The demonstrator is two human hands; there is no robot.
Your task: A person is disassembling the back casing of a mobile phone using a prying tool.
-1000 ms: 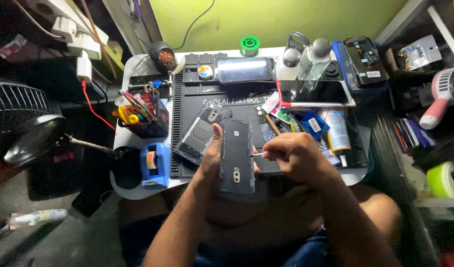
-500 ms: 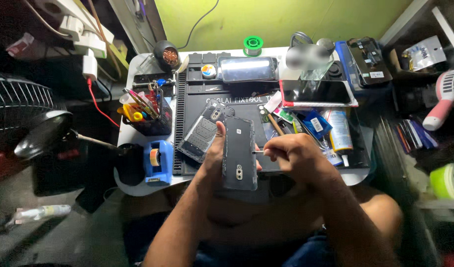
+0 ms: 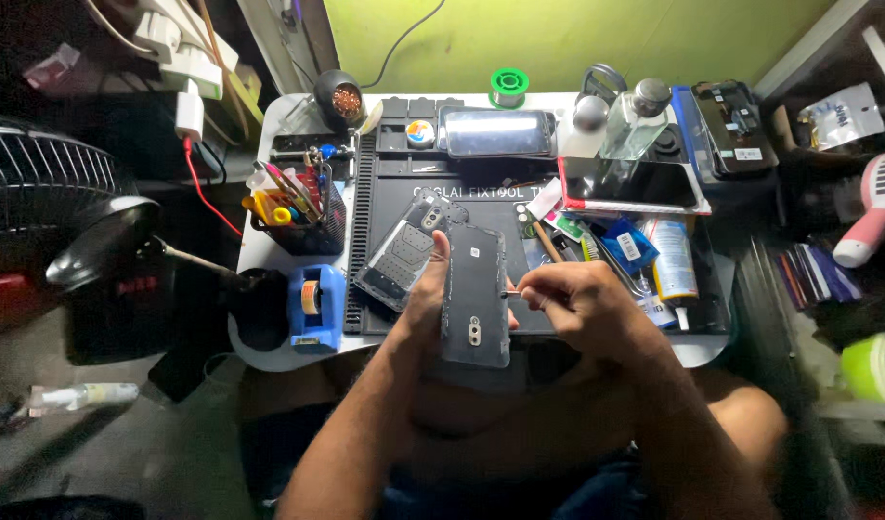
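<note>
So the left hand (image 3: pixel 428 299) is gripping a dark grey rectangular phone back cover (image 3: pixel 474 295), fingers wrapped around its left edge with the thumb sticking up along it, holding it upright just above the near edge of the black rubber repair mat (image 3: pixel 394 193). The right hand (image 3: pixel 568 303) is pinching a thin metal tool (image 3: pixel 509 292) with fingers closed tight, tip touching the cover's right edge. Lying on the mat just left of the cover is another stripped phone body (image 3: pixel 404 252). Left of the mat, a blue tape dispenser (image 3: pixel 317 306) is sitting on the white tabletop (image 3: pixel 269 252), and a black mesh pen holder (image 3: pixel 303 217) is standing behind it.
</note>
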